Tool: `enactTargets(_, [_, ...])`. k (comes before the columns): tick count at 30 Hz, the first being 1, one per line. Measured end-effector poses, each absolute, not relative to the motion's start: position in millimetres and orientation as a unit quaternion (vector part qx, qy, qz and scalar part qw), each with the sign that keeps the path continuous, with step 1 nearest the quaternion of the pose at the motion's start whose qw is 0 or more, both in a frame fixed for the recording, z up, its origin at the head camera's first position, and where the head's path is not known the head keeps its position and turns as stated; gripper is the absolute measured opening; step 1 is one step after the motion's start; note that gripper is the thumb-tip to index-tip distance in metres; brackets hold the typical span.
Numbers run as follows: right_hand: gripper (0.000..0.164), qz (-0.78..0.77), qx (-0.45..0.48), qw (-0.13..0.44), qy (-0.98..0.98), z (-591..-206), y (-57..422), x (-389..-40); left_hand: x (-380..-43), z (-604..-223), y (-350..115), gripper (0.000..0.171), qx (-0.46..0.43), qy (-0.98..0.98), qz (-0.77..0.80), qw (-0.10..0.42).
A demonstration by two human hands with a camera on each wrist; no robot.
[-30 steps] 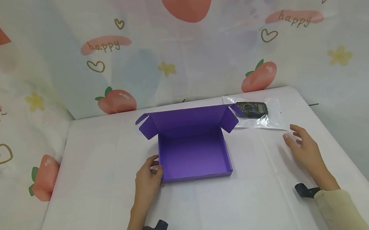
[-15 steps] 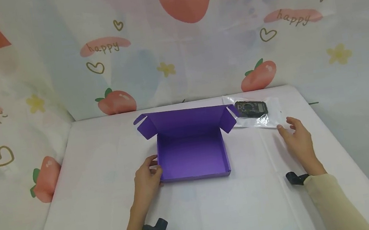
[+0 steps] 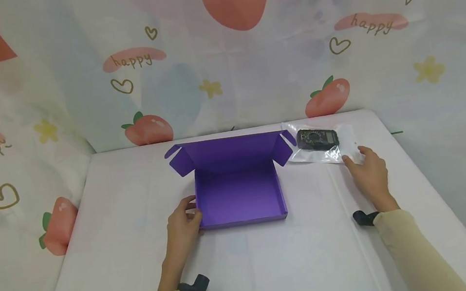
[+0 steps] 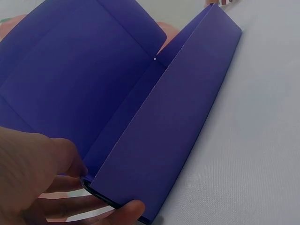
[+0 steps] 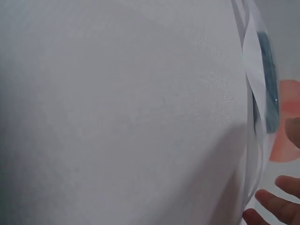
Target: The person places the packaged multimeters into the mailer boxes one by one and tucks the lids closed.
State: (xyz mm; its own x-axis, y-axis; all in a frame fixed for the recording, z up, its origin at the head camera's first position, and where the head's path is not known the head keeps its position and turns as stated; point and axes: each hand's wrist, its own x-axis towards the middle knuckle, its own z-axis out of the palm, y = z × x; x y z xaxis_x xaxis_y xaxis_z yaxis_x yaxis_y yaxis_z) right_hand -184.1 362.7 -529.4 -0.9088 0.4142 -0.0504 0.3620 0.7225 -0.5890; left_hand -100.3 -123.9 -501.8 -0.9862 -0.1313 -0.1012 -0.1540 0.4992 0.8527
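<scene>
An open purple cardboard box sits on the white table with its lid raised at the back and side flaps spread. My left hand grips its left wall near the front corner; in the left wrist view the thumb lies at the top edge while the fingers are on the outside. Beyond the box's right side lies a clear plastic bag with a black multimeter inside. The right hand reaches the bag's near right corner, thumb and fingers spread apart, as the right wrist view also shows.
The white-covered table stretches around the box. A patterned cloth backdrop with strawberries and lettering rises behind the table and on both sides. Each wrist carries a black camera mount, such as the left mount.
My right hand has moved forward and left, up to the bag's near right corner. The box has shifted slightly left along with my left hand, which keeps its grip.
</scene>
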Motion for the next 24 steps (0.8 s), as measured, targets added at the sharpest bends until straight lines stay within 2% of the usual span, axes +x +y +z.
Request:
enactTargets(9, [0.076, 0.261, -0.201, 0.041, -0.943, -532.2, 362.6, -191.1, -103.1, -503.9, -128.9, 0.047, -0.082, 0.867, 0.491, 0.006])
enactTargets(20, [0.070, 0.248, -0.188, 0.046, -0.949, -535.4, 359.9, -193.8, -101.8, -503.0, -128.1, 0.042, -0.094, 0.869, 0.486, 0.013])
enactTargets(24, [0.069, 0.236, -0.183, 0.045, -0.953, -537.3, 361.5, -194.4, -101.7, -501.0, -126.7, 0.040, -0.087, 0.889, 0.449, -0.004])
